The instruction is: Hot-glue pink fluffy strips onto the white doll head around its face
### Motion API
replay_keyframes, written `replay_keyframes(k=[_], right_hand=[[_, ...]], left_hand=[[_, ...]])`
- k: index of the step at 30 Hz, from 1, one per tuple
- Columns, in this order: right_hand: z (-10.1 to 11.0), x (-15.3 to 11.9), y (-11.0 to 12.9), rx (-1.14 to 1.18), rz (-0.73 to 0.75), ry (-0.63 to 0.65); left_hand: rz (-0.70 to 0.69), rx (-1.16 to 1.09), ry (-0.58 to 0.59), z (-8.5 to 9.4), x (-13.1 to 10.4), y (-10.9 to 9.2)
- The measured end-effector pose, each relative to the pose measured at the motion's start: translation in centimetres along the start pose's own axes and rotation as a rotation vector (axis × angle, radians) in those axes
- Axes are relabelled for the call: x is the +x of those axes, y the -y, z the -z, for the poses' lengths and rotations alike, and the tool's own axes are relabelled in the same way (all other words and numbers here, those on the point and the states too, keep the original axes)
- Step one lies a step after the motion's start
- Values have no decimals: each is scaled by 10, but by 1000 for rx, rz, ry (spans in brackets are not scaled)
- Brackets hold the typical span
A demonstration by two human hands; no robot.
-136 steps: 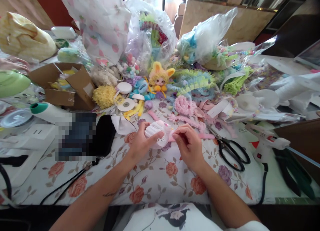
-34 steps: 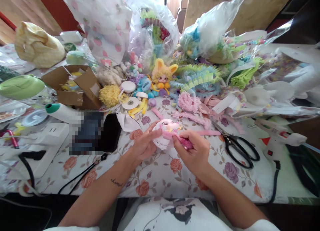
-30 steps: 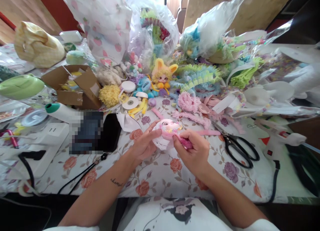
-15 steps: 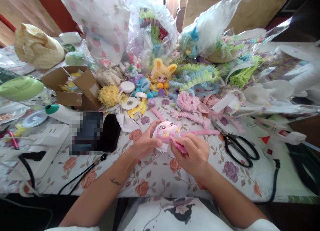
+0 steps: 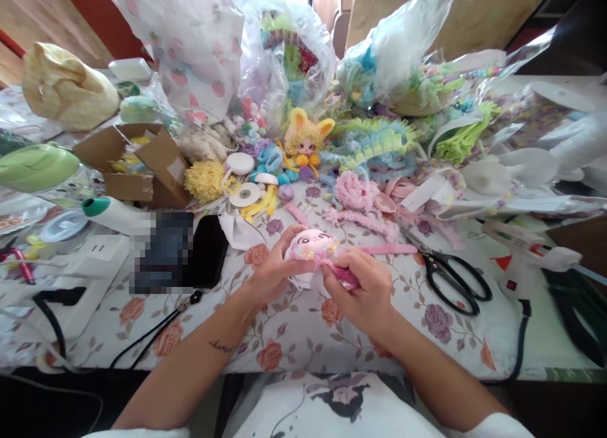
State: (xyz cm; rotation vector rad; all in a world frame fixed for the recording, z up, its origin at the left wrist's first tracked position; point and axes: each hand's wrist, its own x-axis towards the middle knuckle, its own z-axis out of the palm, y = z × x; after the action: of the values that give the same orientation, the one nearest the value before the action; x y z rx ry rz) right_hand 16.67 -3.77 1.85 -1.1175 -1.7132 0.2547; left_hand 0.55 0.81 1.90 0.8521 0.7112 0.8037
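- Doll head (image 5: 313, 239) over the near middle of the table (image 5: 296, 343), face tilted up, between left hand (image 5: 272, 266) and right hand (image 5: 363, 289).
- Left grip curled round the side of the head; right grip narrowed to a pinch on a magenta-pink piece (image 5: 346, 275), right at the lower edge.
- Step in hand, by the look of it: working the pink piece against the beady trim (image 5: 322, 255) — whether fastening, fitting or only adjusting, impossible to tell.
- Next move, as a judgement: steady hold needed on the left, small close pinch on the right, without crushing the trim.
- Face smooth and rounded, probably firm; trim bumpy, pink and yellow; white material (image 5: 303, 282) below, thin-looking and loose.
- Pink piece soft-looking, exact shape mostly hidden in the right grip.
- Just behind, flat pink strip (image 5: 391, 249), reaching toward black-handled scissors (image 5: 453, 280); farther back, fluffy pink bundle (image 5: 355, 190) — coiled, plush-looking.
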Motion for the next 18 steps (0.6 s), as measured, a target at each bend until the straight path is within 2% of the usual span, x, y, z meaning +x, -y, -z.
replay_keyframes(k=[5, 13, 18], right_hand=[[2, 4, 3, 82, -171, 36], [4, 3, 2, 128, -261, 80], [9, 7, -2, 239, -292, 124]], left_hand=[[10, -12, 2, 1, 1, 2], [16, 7, 20, 2, 1, 3], [8, 28, 49, 7, 1, 3]])
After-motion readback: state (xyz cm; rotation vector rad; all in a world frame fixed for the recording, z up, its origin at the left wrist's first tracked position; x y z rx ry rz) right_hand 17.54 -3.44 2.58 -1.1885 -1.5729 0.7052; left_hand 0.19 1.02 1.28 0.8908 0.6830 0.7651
